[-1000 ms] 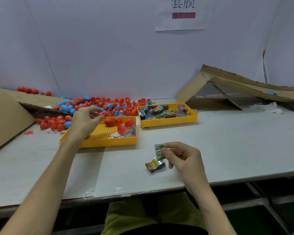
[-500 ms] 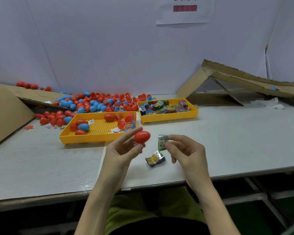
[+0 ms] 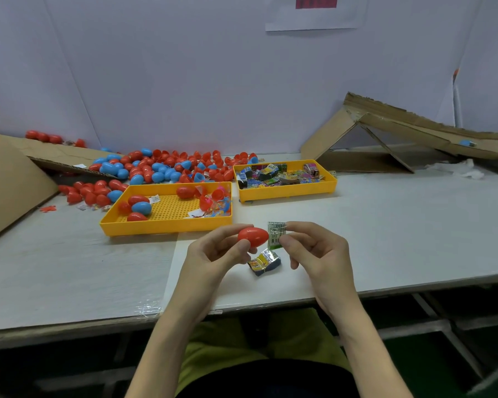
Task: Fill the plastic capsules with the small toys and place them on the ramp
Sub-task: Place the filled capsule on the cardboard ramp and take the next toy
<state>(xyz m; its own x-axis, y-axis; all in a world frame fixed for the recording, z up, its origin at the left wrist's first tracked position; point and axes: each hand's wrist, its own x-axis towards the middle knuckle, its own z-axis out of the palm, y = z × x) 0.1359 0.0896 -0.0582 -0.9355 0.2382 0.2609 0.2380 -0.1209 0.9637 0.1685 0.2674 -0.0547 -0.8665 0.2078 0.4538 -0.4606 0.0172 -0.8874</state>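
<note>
My left hand (image 3: 213,254) holds a closed red egg capsule (image 3: 253,237) between thumb and fingers, just above the table's front. Right beside it my right hand (image 3: 314,248) pinches a small green-and-white toy packet (image 3: 276,234), which touches the capsule's right end. A second wrapped toy (image 3: 264,262), yellow and blue, lies on the table below both hands. The cardboard ramp (image 3: 414,130) rises at the back right, with one blue capsule (image 3: 467,143) lying on it.
A yellow tray (image 3: 167,225) with a few capsules and loose toys sits ahead left. Another yellow tray (image 3: 288,191) full of wrapped toys stands to its right. Several red and blue capsules (image 3: 161,168) are heaped behind. Cardboard (image 3: 9,179) leans at the left.
My left hand took a red capsule from the tray area and brought it back to the front, next to the packet in my right hand. The right hand lifted slightly.
</note>
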